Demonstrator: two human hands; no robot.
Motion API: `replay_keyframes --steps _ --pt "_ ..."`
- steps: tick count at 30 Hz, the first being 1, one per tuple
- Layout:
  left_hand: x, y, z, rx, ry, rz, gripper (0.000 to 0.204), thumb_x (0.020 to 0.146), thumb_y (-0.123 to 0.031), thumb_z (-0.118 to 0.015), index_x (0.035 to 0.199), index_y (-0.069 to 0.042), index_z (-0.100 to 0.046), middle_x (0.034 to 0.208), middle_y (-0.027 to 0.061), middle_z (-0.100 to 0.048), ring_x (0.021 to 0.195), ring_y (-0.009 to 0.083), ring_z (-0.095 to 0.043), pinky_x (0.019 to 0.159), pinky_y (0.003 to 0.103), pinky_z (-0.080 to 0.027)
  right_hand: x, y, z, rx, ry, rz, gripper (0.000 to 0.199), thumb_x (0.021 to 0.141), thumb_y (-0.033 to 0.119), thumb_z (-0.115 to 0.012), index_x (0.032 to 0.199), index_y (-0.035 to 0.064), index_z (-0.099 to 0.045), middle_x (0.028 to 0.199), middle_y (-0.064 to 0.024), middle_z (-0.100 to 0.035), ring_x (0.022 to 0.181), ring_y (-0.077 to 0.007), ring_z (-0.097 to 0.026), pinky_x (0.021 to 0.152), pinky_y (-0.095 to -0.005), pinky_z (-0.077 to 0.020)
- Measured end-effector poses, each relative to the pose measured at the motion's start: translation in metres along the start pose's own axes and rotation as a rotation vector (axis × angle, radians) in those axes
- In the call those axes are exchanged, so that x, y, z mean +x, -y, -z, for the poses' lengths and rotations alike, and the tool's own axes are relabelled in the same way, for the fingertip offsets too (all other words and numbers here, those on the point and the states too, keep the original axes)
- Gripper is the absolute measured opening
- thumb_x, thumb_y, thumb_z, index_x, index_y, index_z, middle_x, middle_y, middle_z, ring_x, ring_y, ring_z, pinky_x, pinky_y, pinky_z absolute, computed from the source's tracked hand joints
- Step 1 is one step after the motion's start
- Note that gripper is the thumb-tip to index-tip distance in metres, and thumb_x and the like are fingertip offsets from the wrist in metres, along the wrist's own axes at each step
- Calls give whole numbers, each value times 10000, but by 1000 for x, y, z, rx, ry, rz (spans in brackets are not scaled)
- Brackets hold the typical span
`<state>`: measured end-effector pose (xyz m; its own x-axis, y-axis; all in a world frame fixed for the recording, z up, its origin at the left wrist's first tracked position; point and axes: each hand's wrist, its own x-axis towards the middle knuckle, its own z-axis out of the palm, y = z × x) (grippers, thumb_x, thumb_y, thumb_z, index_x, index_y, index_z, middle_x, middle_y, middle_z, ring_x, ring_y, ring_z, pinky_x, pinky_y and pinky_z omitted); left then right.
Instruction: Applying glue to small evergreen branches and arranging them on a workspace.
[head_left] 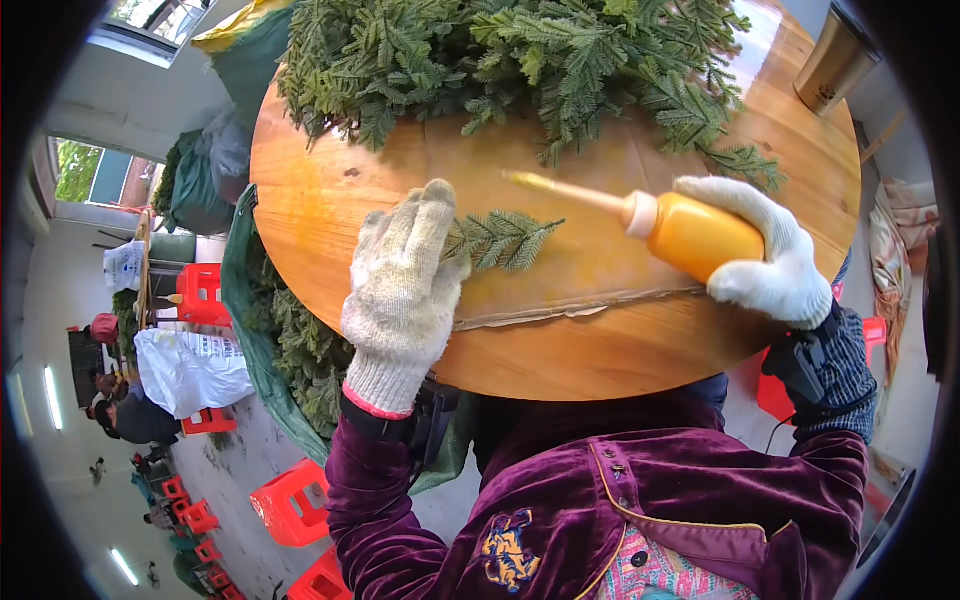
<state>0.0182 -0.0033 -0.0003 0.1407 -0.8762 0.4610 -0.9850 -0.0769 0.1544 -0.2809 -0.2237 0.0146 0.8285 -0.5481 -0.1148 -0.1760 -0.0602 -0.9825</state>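
A small green fir sprig [510, 240] lies on a flat sheet of brown cardboard [600, 270] on the round wooden table. My left hand [400, 270], in an off-white knit glove, rests at the sprig's left end with its fingers stretched out. That end is hidden, partly between thumb and forefinger. My right hand [765, 245], in a white glove, wraps round a squeeze bottle [700, 235] of orange-yellow liquid. The bottle is tilted, its long thin nozzle pointing left above the cardboard, its yellow-coated tip up and right of the left hand's fingers.
A thick heap of fir branches [500, 60] covers the table's far side. A metal tumbler [835, 65] stands at the far right edge. Left of the table, a green sack [250, 300] holds more branches. Red plastic stools [290, 503] stand on the floor, with people farther off.
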Motion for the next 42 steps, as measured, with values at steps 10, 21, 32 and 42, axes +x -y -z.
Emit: replay_keyframes --steps 10,21,32,42 --pt "-5 4 -7 -67 8 6 662 756 -20 -827 1387 -7 -631 1301 189 -712 1178 380 -674 1067 504 -489 17 10 13 -298 174 255 808 763 245 -912 1455 -25 -593 1360 -146 -680 1233 -218 -658 1082 -360 -497" --pt "-14 1 -10 -340 97 216 708 840 -38 -804 1507 -46 -566 1511 158 -607 1313 378 -622 1150 452 -472 -28 7 -12 -295 95 -2 857 738 325 -919 1450 -26 -597 1372 -181 -671 1270 -253 -648 1105 -378 -481" --pt "-8 -2 -9 -307 82 173 725 810 -27 -812 1494 -27 -573 1362 199 -684 1226 391 -645 1054 455 -526 5 9 -8 -447 139 334 790 761 284 -898 1420 -44 -610 1308 -211 -696 1199 -301 -697 1052 -385 -520" --pt "-5 -5 -9 -251 79 180 726 803 -61 -839 1478 -3 -577 1242 221 -715 1182 408 -659 1030 479 -522 17 2 -19 -483 152 347 722 796 264 -899 1404 -16 -629 1276 -199 -715 1157 -304 -715 1022 -386 -541"
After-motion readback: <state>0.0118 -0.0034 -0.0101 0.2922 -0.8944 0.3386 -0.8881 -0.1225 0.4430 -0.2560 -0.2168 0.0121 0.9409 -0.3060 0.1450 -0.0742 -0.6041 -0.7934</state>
